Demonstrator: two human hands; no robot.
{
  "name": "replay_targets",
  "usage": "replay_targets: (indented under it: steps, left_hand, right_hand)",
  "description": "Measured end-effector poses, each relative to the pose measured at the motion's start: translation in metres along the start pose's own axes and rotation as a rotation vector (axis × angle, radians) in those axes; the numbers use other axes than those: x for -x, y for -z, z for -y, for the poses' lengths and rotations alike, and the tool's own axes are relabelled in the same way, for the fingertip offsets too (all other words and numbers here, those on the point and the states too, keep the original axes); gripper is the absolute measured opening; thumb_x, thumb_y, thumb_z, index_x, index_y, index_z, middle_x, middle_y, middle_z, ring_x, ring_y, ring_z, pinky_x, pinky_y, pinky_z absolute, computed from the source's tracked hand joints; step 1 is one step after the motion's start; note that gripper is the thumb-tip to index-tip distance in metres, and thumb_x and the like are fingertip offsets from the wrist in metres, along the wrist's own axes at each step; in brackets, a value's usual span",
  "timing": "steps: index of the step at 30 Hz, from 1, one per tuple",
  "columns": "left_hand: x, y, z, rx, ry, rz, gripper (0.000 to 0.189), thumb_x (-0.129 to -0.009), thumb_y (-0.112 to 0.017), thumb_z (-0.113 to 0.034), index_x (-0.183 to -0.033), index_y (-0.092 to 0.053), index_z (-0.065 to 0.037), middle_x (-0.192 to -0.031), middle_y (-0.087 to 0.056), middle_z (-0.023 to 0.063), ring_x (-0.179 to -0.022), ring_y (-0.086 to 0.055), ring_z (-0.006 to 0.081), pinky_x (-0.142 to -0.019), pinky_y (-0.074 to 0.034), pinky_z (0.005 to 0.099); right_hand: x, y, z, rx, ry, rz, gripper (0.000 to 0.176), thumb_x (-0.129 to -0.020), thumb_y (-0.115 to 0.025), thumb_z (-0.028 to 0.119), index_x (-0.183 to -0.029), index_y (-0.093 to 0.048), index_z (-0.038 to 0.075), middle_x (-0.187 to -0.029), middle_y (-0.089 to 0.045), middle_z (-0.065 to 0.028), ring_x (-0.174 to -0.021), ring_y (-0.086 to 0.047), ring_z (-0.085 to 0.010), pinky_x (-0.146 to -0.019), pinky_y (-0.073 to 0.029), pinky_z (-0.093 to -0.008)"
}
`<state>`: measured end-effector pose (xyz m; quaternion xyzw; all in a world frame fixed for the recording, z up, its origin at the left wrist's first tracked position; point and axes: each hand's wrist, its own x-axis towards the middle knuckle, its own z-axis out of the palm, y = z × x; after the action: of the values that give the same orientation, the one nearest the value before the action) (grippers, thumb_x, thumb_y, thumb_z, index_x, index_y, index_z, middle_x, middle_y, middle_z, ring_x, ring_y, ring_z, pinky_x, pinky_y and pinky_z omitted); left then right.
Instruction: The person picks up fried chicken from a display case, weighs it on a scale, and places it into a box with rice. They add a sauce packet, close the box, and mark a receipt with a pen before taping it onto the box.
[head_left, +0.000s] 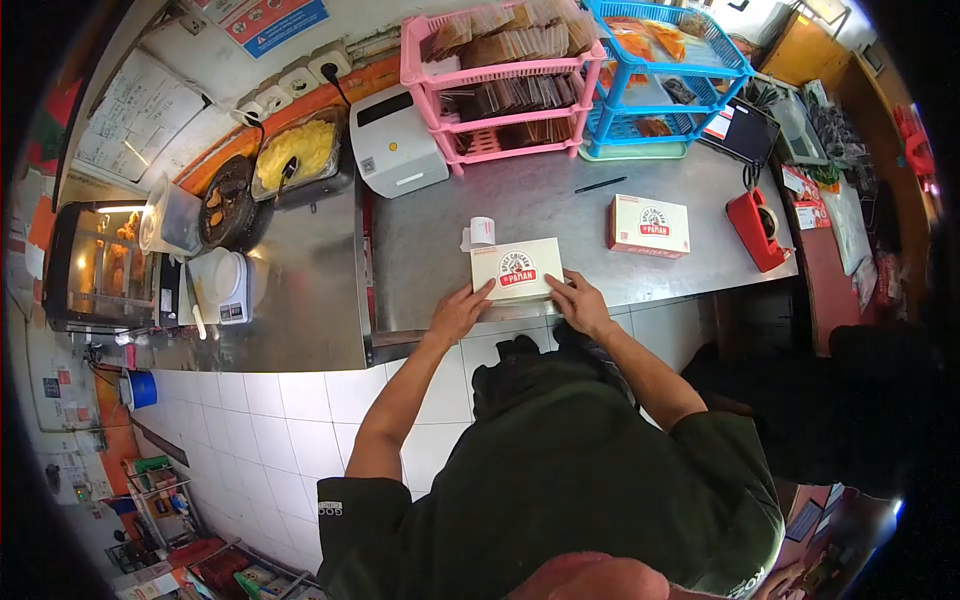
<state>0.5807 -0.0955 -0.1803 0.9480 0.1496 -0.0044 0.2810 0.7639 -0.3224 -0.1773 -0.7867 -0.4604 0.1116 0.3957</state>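
Note:
A cream cardboard food box (512, 258) with a red "Paman" chicken logo sits near the front edge of the steel counter. At its front left corner my left hand (462, 308) grips the side, fingers closed against the cardboard. My right hand (582, 304) holds the front right corner in the same way. Just behind the box's left end stands a small curled roll of white paper (482, 231), partly hidden by it. Farther right, a second box (648, 227) with the same logo rests on the counter, apart from both hands.
Behind are a white label printer (398, 146), a pink rack (505, 75) of packets and a blue rack (670, 80). A black pen (601, 185) and a red tape dispenser (758, 232) lie rightward. To the left are a scale (233, 288) and a tray of yellow food (297, 157).

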Motion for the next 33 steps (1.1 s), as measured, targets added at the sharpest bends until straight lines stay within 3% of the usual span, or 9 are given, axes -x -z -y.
replay_targets:
  steps: [8, 12, 15, 17, 21, 22, 25, 29, 33]
  left_hand:
    - [-0.001, -0.006, -0.01, -0.184, -0.144, -0.174, 0.045, -0.088, -0.057, -0.038, -0.133, -0.05, -0.036, -0.142, -0.038, 0.0152, -0.118, -0.05, 0.0362, -0.094, -0.042, 0.0476]
    - [-0.016, -0.024, -0.027, -0.24, -0.302, -0.371, 0.032, -0.083, -0.064, -0.03, -0.115, -0.065, -0.029, -0.138, -0.047, 0.0112, -0.125, -0.045, 0.034, -0.098, -0.036, 0.0468]
    - [-0.022, -0.045, -0.03, -0.109, -0.315, -0.464, 0.021, -0.077, -0.071, -0.021, -0.097, -0.073, -0.023, -0.125, -0.059, 0.0073, -0.124, -0.047, 0.0318, -0.097, -0.035, 0.0461]
    - [-0.021, -0.053, -0.028, -0.022, -0.257, -0.461, 0.019, -0.076, -0.07, -0.022, -0.095, -0.073, -0.024, -0.125, -0.059, 0.006, -0.125, -0.047, 0.0317, -0.098, -0.031, 0.0565]
    - [-0.024, -0.052, -0.035, -0.057, -0.259, -0.447, 0.016, -0.078, -0.07, -0.021, -0.093, -0.073, -0.023, -0.125, -0.059, 0.0036, -0.126, -0.046, 0.0331, -0.099, -0.028, 0.0592]
    - [-0.025, -0.052, -0.04, -0.064, -0.222, -0.429, 0.013, -0.078, -0.07, -0.022, -0.091, -0.073, -0.022, -0.124, -0.059, 0.0031, -0.126, -0.045, 0.0334, -0.1, -0.028, 0.0597]
    - [-0.031, -0.061, -0.057, -0.049, -0.215, -0.443, 0.01, -0.078, -0.071, -0.021, -0.088, -0.072, -0.021, -0.124, -0.059, 0.0029, -0.127, -0.045, 0.0336, -0.101, -0.027, 0.0596]
    - [-0.041, -0.085, -0.089, -0.049, -0.165, -0.45, 0.009, -0.078, -0.071, -0.019, -0.087, -0.072, -0.021, -0.124, -0.059, 0.0035, -0.127, -0.044, 0.0331, -0.103, -0.024, 0.0577]
    - [-0.054, -0.105, -0.134, -0.026, -0.114, -0.404, 0.009, -0.077, -0.071, -0.019, -0.086, -0.073, -0.021, -0.123, -0.059, 0.0045, -0.126, -0.045, 0.0329, -0.103, -0.024, 0.0562]
  right_hand:
    - [0.003, -0.001, -0.014, 0.187, 0.174, 0.003, 0.04, -0.085, -0.063, 0.017, -0.124, -0.058, 0.019, -0.121, -0.056, -0.0184, -0.083, -0.062, -0.0313, -0.071, -0.053, -0.038]
    - [0.006, -0.016, -0.019, 0.203, 0.14, -0.112, 0.036, -0.084, -0.062, 0.01, -0.119, -0.062, 0.017, -0.118, -0.059, -0.0207, -0.089, -0.064, -0.033, -0.072, -0.054, -0.0381]
    - [0.015, -0.007, -0.021, 0.204, 0.122, -0.044, 0.034, -0.084, -0.065, 0.019, -0.118, -0.064, 0.018, -0.124, -0.053, -0.0243, -0.104, -0.058, -0.0368, -0.09, -0.048, -0.041]
    - [0.015, 0.041, -0.004, 0.074, 0.125, -0.033, 0.041, -0.083, -0.066, 0.018, -0.124, -0.059, 0.017, -0.127, -0.052, -0.0202, -0.109, -0.055, -0.0371, -0.093, -0.045, -0.043]
    - [0.03, 0.147, -0.091, 0.092, -0.111, -0.484, 0.032, -0.08, -0.068, 0.019, -0.11, -0.064, 0.011, -0.117, -0.057, -0.0188, -0.109, -0.053, -0.0358, -0.096, -0.04, -0.0461]
    - [0.034, 0.18, -0.13, 0.326, -0.137, -0.688, 0.033, -0.079, -0.068, 0.016, -0.11, -0.062, 0.009, -0.114, -0.058, -0.0166, -0.107, -0.053, -0.0348, -0.094, -0.04, -0.045]
    - [0.051, 0.298, -0.21, 0.688, -0.504, -0.813, 0.036, -0.079, -0.067, 0.015, -0.113, -0.061, 0.009, -0.115, -0.057, -0.0198, -0.112, -0.052, -0.035, -0.096, -0.042, -0.044]
    - [0.066, 0.392, -0.261, 0.63, -0.921, -0.417, 0.036, -0.084, -0.058, 0.029, -0.115, -0.063, 0.01, -0.118, -0.059, -0.0197, -0.106, -0.058, -0.0356, -0.091, -0.047, -0.0451]
    - [0.057, 0.432, -0.316, 0.485, -0.991, 0.18, 0.031, -0.085, -0.057, 0.03, -0.103, -0.069, 0.007, -0.1, -0.068, -0.0171, -0.096, -0.065, -0.0278, -0.085, -0.05, -0.0384]
